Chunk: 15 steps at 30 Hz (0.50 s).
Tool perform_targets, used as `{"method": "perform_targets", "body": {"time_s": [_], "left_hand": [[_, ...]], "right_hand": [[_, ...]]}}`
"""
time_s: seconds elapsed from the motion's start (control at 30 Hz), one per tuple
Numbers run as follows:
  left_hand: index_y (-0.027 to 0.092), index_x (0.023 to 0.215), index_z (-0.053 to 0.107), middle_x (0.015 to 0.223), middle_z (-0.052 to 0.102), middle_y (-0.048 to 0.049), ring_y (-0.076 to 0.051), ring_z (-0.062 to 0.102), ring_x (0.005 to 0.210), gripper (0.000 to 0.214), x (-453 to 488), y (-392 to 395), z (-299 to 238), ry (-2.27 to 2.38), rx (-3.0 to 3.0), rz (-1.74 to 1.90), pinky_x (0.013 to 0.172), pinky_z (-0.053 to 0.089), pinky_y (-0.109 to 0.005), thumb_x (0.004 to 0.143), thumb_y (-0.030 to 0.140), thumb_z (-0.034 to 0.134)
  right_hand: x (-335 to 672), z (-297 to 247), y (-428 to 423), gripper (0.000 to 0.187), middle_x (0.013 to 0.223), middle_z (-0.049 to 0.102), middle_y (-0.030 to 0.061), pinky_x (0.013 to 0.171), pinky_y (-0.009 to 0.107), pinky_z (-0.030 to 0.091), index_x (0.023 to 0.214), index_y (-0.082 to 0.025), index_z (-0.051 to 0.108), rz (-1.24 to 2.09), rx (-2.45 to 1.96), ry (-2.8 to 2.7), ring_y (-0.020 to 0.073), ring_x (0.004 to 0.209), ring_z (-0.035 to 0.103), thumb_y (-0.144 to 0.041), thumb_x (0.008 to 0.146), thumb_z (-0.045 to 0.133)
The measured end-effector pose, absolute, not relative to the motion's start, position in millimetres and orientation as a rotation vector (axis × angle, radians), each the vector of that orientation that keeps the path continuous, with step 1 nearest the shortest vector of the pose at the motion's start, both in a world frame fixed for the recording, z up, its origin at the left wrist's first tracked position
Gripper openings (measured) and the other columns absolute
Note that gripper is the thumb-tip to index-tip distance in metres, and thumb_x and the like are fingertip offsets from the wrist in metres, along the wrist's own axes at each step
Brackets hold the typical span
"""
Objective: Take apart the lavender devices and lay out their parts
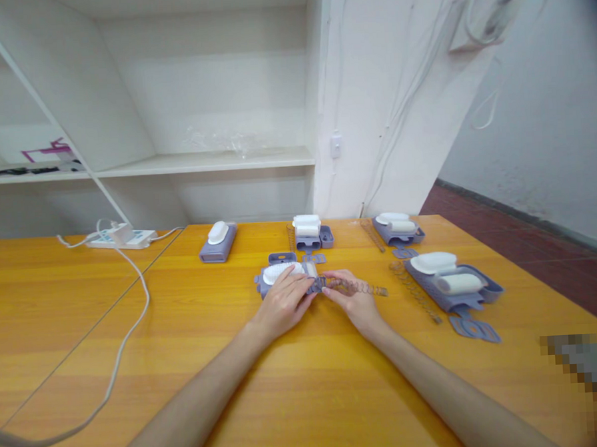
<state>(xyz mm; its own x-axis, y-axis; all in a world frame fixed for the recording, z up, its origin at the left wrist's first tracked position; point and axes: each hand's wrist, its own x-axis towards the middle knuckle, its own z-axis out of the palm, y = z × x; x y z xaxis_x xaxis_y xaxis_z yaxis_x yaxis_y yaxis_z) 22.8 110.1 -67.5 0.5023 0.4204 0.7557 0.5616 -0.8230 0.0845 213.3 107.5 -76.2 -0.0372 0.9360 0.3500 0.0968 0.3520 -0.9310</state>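
Near the middle of the table, my left hand (284,303) is closed over a purple-grey plastic case (260,289) with a white oval bristled piece (276,273) on it. My right hand (355,305) pinches a thin metal coil spring (369,288), whose free end sticks out to the right. Between the fingertips of both hands is a small purple-grey part (318,284), partly hidden by them. Just behind the left hand lies a separate purple-grey cap (281,258). Flat purple-grey pieces (314,258) lie behind the right hand.
Similar sets of purple-grey cases stand at the back left (219,244), back middle (308,233), back right (397,226) and right (446,282). A loose spring (416,294) lies by the right set. At left are a power strip (122,237) and a white cable (134,325).
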Motion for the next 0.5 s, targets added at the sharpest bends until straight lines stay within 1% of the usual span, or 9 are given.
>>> {"method": "perform_targets", "body": {"time_s": [0.2, 0.37, 0.5], "left_hand": [[0.016, 0.112, 0.054, 0.104, 0.067, -0.0091, -0.017, 0.061, 0.102, 0.027, 22.5, 110.2, -68.1, -0.850, -2.574, -1.228, 0.105, 0.039, -0.046, 0.086, 0.018, 0.053], [0.015, 0.112, 0.054, 0.105, 0.066, -0.0088, -0.016, 0.060, 0.102, 0.027, 22.2, 110.1, -68.1, -0.841, -2.574, -1.234, 0.106, 0.038, -0.045, 0.085, 0.017, 0.054], [0.016, 0.113, 0.054, 0.105, 0.067, -0.0085, -0.016, 0.061, 0.101, 0.028, 23.0, 110.3, -68.9, -0.848, -2.588, -1.243, 0.106, 0.038, -0.045, 0.085, 0.017, 0.054]], "right_hand": [[211.2, -72.0, 104.8, 0.025, 0.092, 0.063, 0.0046, 0.073, 0.032, 0.050, 0.093, -0.021, 0.067, 0.873, -1.025, -1.451, 0.0179, 0.081, 0.059, -0.032, 0.071, 0.069], [211.2, -67.1, 101.4, 0.028, 0.094, 0.065, 0.0060, 0.074, 0.033, 0.050, 0.095, -0.020, 0.066, 0.851, -1.076, -1.499, 0.0196, 0.084, 0.061, -0.035, 0.072, 0.069], [211.0, -67.7, 101.6, 0.027, 0.092, 0.068, 0.0062, 0.078, 0.036, 0.050, 0.094, -0.020, 0.068, 0.787, -1.115, -1.505, 0.0205, 0.083, 0.063, -0.037, 0.073, 0.068]]}}
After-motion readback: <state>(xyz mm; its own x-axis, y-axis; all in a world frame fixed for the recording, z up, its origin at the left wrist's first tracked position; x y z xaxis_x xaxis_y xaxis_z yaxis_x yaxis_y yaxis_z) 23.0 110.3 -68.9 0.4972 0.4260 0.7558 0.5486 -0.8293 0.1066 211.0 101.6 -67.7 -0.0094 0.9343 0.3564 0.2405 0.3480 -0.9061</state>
